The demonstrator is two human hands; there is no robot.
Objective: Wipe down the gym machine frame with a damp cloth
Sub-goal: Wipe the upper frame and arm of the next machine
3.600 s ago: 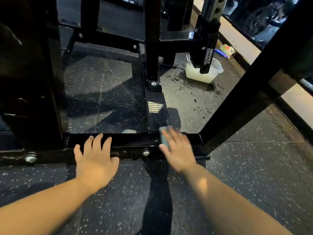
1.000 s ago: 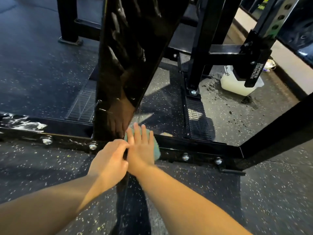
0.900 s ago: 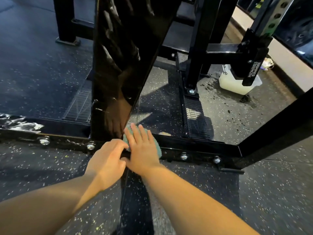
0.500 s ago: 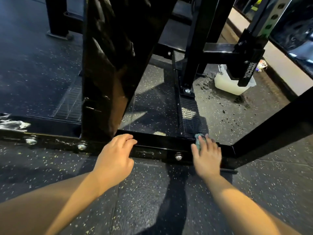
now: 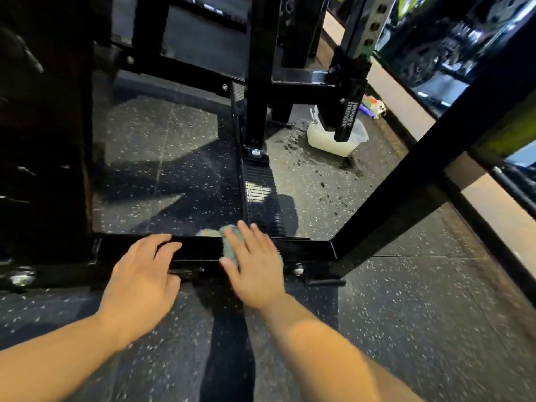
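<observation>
A person's right hand (image 5: 255, 271), fingers flat, pressed a green cloth (image 5: 229, 245) onto the black floor bar (image 5: 306, 247) of the machine frame, while the left hand (image 5: 142, 274) rested open on the same bar just beside it. Held only by flat pressure, the cloth could slip free, and knuckles might scrape the bolt (image 5: 298, 269) nearby (it juts from the bar's front). A bracket (image 5: 349, 114) beyond read "HAMMER STRENGTH".

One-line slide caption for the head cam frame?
Right hand presses a teal cloth on the machine's black base rail; left hand rests on the rail beside it.
</observation>
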